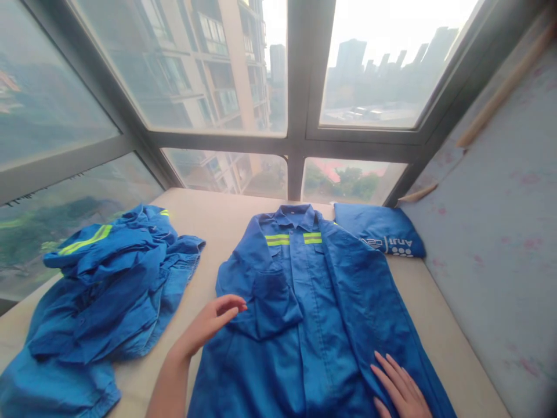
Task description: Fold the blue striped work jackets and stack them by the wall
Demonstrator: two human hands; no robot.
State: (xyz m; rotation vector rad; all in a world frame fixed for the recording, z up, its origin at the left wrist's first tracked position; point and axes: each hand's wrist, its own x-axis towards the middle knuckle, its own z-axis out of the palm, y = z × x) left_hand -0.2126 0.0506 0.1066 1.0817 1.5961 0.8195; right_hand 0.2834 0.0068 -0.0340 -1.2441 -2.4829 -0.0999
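A blue work jacket (313, 325) with yellow-green stripes on its chest lies front up, its collar toward the window. The sleeve on the left is folded across the front; the one on the right runs down along that side. My left hand (217, 316) is over the jacket's left edge, fingers curved, thumb apart from them, nothing in it. Flat on the lower right part of the jacket rests my right hand (398, 386), its fingers spread and holding nothing.
Crumpled blue clothes (122, 284) with yellow-green stripes lie at the left on the pale surface (217, 226). A folded blue item (378, 226) with white print is by the right wall (491, 232). Framed windows (298, 98) rise behind.
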